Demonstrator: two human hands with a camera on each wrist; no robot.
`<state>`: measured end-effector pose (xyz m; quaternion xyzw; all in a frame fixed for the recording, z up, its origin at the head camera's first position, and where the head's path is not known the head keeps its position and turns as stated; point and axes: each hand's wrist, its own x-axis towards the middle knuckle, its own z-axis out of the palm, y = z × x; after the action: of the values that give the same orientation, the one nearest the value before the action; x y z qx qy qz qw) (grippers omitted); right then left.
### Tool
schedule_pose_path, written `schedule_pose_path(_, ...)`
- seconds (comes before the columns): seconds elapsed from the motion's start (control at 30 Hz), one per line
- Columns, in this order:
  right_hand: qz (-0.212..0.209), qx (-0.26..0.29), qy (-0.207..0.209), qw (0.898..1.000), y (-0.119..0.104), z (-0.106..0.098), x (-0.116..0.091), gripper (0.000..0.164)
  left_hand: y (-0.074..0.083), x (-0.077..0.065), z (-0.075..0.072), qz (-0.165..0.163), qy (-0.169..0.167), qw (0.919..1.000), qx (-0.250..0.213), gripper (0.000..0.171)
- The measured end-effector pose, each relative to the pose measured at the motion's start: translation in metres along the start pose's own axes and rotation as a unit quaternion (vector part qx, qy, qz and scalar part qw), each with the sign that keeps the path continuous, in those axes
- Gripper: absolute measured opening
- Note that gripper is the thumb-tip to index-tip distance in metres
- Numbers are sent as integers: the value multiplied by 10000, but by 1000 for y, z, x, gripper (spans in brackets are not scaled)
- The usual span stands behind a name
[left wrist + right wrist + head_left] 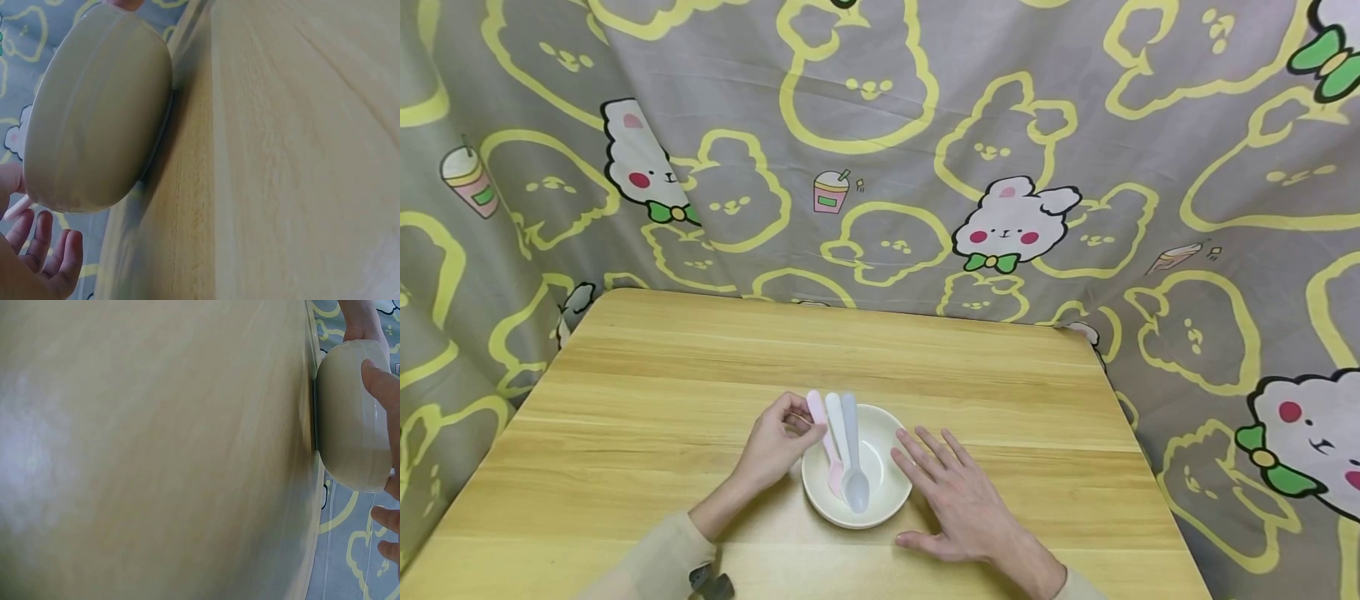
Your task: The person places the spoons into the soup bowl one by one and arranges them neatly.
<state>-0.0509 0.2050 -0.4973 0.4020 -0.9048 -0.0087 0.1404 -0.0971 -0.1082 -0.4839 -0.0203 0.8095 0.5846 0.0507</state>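
Observation:
A cream bowl (887, 492) sits near the front middle of the table. Three spoons lean in it, handles up over its far left rim: a pink spoon (817, 408), a white spoon (835, 408) and a grey spoon (857, 492) lying uppermost. Beside the left rim, my left hand (778, 446) pinches the pink spoon's handle between thumb and fingers. My right hand (958, 504) spreads its straight fingers at the bowl's right rim, thumb apart from them. In the left wrist view, the bowl's outer wall (100, 112) hides the spoon heads.
The wooden table (662, 400) extends around the bowl to both sides and behind it. A grey curtain (880, 183) with yellow outlines and white cartoon faces hangs past the table's far edge and at its sides. A dark strap piece (711, 582) shows at the left sleeve.

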Motion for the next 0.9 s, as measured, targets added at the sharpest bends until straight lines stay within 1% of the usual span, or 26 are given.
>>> schedule_pose_path(0.4, -7, 60, -11, 10000, 0, 1, 0, 109, -1, 3, 2, 5, 4, 9998, 174, 29)
schedule_pose_path(0.67, -24, 19, 20, 10000, 0, 0, 0, 109, -3, 2, -2, 61, -62, 9999, 124, 31)
schedule_pose_path(0.9, -4, -6, -42, 10000, 0, -2, 1, 109, -1, 1, -7, 93, -88, 9999, 93, 32)
